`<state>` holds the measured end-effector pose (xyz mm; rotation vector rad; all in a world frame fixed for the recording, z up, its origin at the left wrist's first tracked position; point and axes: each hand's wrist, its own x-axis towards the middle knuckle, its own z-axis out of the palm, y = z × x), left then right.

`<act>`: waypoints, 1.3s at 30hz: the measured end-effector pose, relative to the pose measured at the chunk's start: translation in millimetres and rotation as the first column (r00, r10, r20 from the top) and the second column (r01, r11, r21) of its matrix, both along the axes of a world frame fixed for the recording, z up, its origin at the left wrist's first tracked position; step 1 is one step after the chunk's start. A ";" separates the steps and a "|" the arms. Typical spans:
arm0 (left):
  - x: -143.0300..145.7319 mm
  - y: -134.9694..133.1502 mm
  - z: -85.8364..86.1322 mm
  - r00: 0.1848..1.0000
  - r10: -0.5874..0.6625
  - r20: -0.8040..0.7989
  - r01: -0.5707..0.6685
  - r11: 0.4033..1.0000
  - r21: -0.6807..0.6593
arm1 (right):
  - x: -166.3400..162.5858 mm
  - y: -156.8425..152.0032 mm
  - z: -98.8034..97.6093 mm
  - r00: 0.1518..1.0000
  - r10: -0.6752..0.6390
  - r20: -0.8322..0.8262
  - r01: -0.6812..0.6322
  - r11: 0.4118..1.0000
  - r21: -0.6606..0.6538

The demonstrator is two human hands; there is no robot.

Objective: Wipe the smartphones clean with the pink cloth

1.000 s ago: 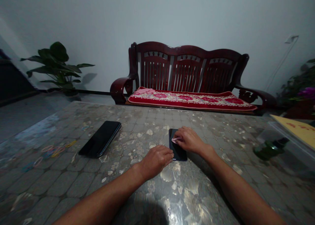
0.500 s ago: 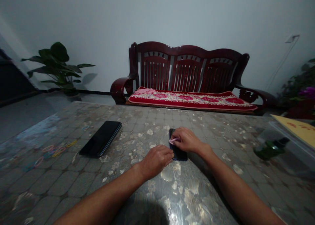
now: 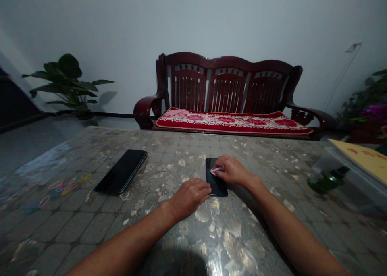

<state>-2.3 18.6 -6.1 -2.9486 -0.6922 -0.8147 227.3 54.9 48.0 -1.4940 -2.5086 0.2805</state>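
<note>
Phone (image 3: 218, 187): dark, flat on the table (image 3: 266, 155); well in from the far edge, screen side up; its long sides run roughly from the far edge toward the person.
Right hand (image 3: 232, 169): over the phone's right side; fingers bent, thumb and fingertips pinched together on a pink scrap (image 3: 215, 170).
Pink scrap: small, thin, touching or just above the glass, I cannot tell which; cloth or paper, too small to tell.
Left hand (image 3: 191, 192): low over the table, fingers together and slightly bent; fingertips at the phone's left long side, near its closer corner; whether they grip it I cannot tell, the thumb being hidden.
Black slab (image 3: 121, 172): phone-like, layered along its side; lying askew between the left hand and the table's left edge.
Elastic bands (image 3: 84, 178): yellow, pink and blue, loosely scattered; left of the slab, toward the table's left edge.
Green bottle (image 3: 326, 182): dark-capped, on the right part of the table; by the clear box (image 3: 363, 189), inside or beside it I cannot tell; a yellow sheet (image 3: 363, 155) with red marks lies over the box.
Bench (image 3: 229, 62): dark red wood, beyond the table's far edge; a red floral runner (image 3: 226, 121) on its seat.
Plant (image 3: 69, 80): broad-leaved, beyond the far left corner.
</note>
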 end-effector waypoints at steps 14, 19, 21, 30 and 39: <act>-3.7 14.9 21.9 0.997 0.001 -0.071 -0.020 0.961 -0.276 | 11.9 1.6 0.6 0.999 -0.025 0.020 0.024 0.999 0.030; -6.9 40.4 41.5 0.981 0.044 -0.189 -0.100 0.949 -0.298 | 14.3 -1.1 6.4 0.998 0.056 0.024 -0.055 0.997 -0.049; -6.0 56.8 46.8 0.973 0.049 -0.224 -0.106 0.963 -0.249 | 15.1 -2.0 8.1 0.998 0.065 0.019 -0.064 0.996 -0.060; 40.8 122.7 57.7 0.851 -0.120 -0.512 -0.072 0.937 -0.340 | 14.4 -5.5 12.4 0.995 0.073 0.064 -0.069 0.996 -0.061; 73.6 131.6 66.5 0.726 -0.216 -0.653 -0.091 0.911 -0.403 | 17.0 -6.0 13.1 0.996 0.088 0.031 -0.084 0.990 -0.115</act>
